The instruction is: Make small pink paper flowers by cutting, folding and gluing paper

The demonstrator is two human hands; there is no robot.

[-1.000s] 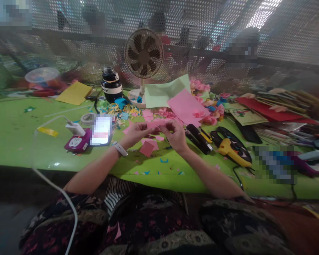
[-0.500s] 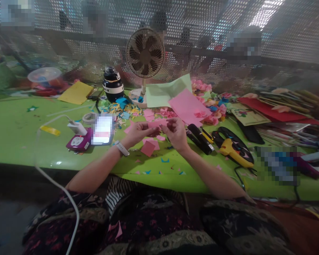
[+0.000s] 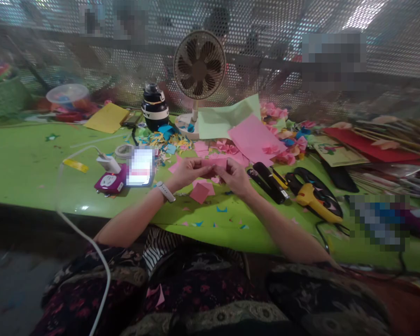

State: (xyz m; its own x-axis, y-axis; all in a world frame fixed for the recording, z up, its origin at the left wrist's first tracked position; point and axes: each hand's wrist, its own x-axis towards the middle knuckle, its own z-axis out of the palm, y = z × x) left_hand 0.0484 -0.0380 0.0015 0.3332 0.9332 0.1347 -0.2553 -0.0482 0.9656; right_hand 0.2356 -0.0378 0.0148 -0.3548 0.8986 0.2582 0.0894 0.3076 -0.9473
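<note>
Both hands meet over the green table (image 3: 28,163), pinching one small pink paper piece (image 3: 215,163) between them. My left hand (image 3: 189,171), with a white watch on its wrist, grips the paper's left end with closed fingers. My right hand (image 3: 235,176) pinches the right end. Below the hands lie small pink paper squares (image 3: 201,191). Larger pink sheets (image 3: 254,138) and a pale green sheet (image 3: 227,120) lie just behind.
A small fan (image 3: 199,70) and a black bottle (image 3: 155,111) stand at the back. A phone (image 3: 140,167) and a purple charger (image 3: 108,183) with a white cable lie left. A black stapler (image 3: 268,181), scissors and a yellow glue gun (image 3: 317,203) lie right. Paper flowers (image 3: 280,140) and scraps are scattered about.
The view has shifted slightly, so everything sits a little further right. My hands have drawn closer together on the pink paper and sit a bit lower.
</note>
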